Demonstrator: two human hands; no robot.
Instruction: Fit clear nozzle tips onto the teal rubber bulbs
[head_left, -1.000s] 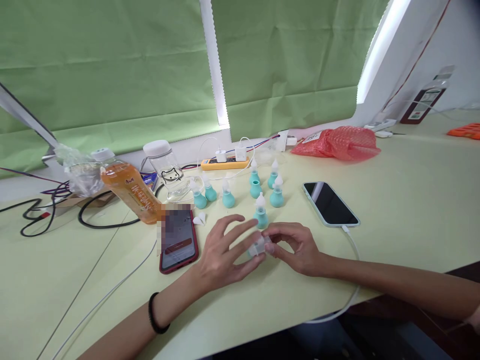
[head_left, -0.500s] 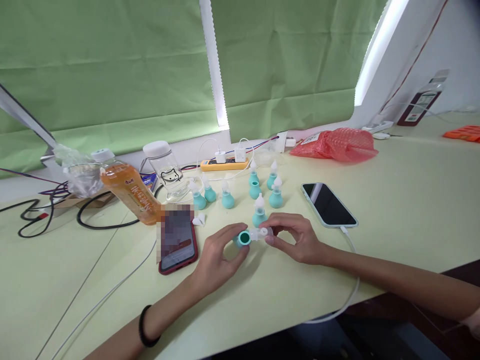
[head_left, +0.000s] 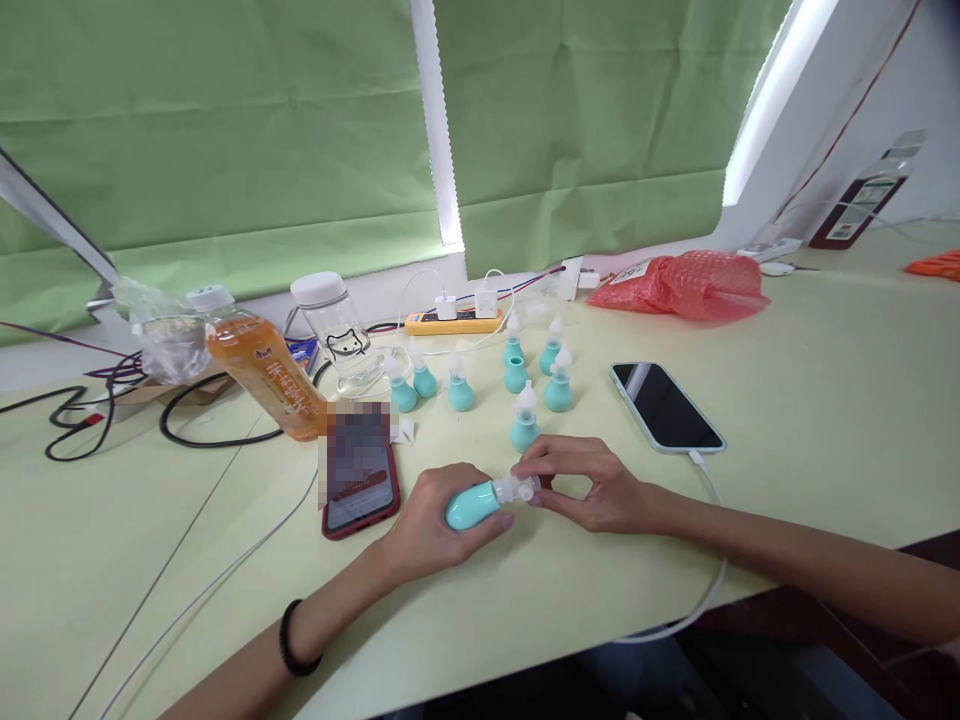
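My left hand is closed around a teal rubber bulb lying sideways just above the table. My right hand pinches the clear plastic tip that sits against the bulb's mouth. Both hands meet near the table's front edge. Behind them stand several assembled teal bulbs with white tips, upright on the pale green table.
A red-cased phone lies left of my left hand, a dark phone on a white cable to the right. An orange drink bottle, a clear jar, a yellow power strip, a red bag and black cables line the back.
The bulb, first hidden under my fingers, then held mouth towards me, is now turned sideways in my left hand, with the clear tip brought against its mouth by my right hand.
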